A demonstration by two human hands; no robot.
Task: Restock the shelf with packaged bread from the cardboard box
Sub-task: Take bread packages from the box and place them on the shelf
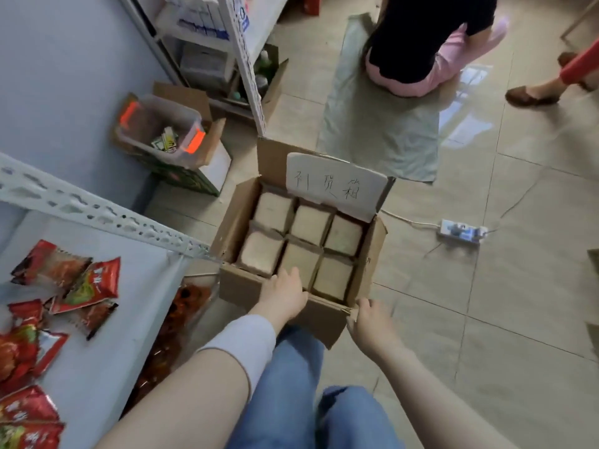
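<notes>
Seen from the head camera, the job is just at its start. The cardboard box (324, 324) sits open on the floor (486, 319), right beside the shelf (107, 286). Six bread packs (311, 223) stand inside it in two rows of three, packed tight, so it looks like none has come out yet.

The left hand (285, 294) reaches over the near wall of the box, and its fingers rest on top of the middle pack in the near row. I cannot tell if it has a grip on the pack or only touches it. The right hand (369, 322) curls round the near right corner of the box and holds it.

I think the next move is to get the fingers round one pack and pull it straight up, because the packs press against each other. Then it goes to the shelf on the left.

The box is brown, stiff card with bent flaps. The packs look pale, square and soft on top. A white paper (334, 186) with writing on it sits on the far flap. The shelf is flat and pale, with a white metal rail full of holes. Shiny, crinkly red snack packets (87, 280) lie on it. The floor is smooth, glossy tile.
</notes>
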